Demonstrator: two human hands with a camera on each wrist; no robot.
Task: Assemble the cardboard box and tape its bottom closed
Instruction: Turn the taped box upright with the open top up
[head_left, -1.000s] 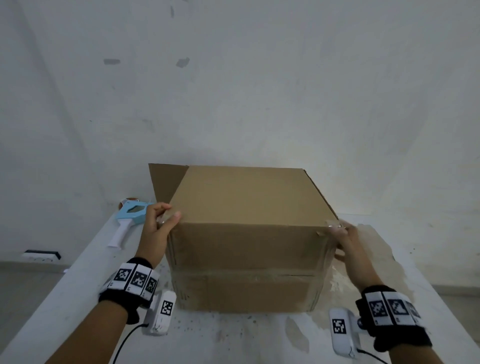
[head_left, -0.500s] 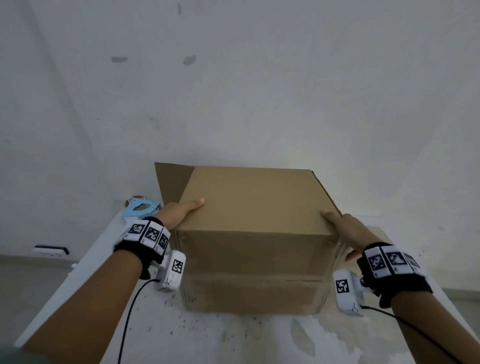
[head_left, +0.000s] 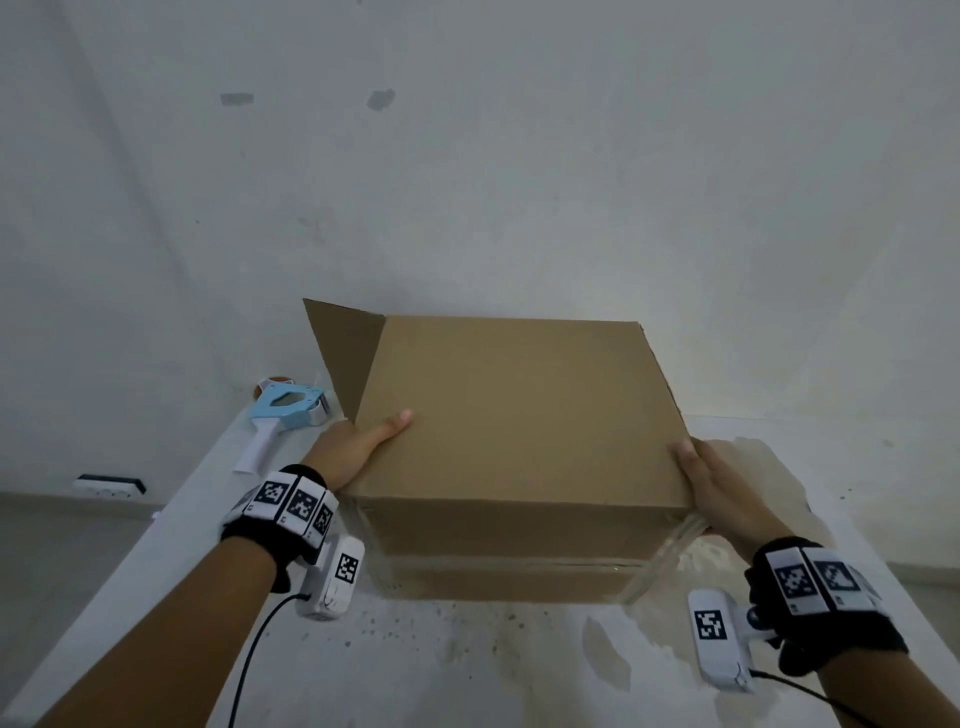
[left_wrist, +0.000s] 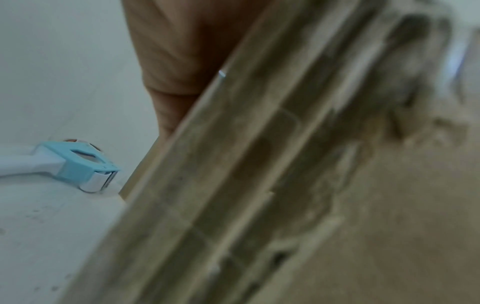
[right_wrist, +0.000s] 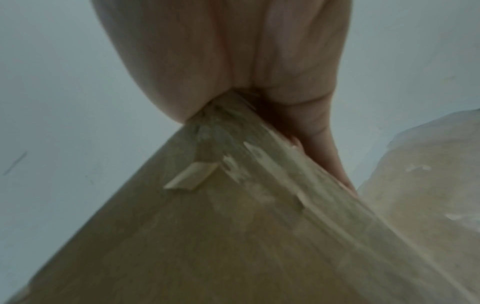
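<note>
A brown cardboard box (head_left: 519, 415) stands on the white table (head_left: 467, 649), with one flap (head_left: 343, 348) sticking up at its back left. A band of clear tape (head_left: 509, 564) runs across its front face. My left hand (head_left: 358, 447) grips the box's left top edge, thumb lying over the top face. My right hand (head_left: 727, 488) grips the right top edge, thumb on top and fingers down the side. The wrist views show the left hand (left_wrist: 176, 51) and right hand (right_wrist: 233, 51) against taped cardboard (right_wrist: 207, 246). The fingers behind the box are hidden.
A blue and white tape dispenser (head_left: 285, 410) lies on the table's far left, close to the box's left side; it also shows in the left wrist view (left_wrist: 78, 164). A white wall rises right behind the table. A brown stain (head_left: 779, 467) marks the table at right.
Both hands moved from the box's front upper corners up onto its side top edges, thumbs now over the top face. The dispenser has not moved.
</note>
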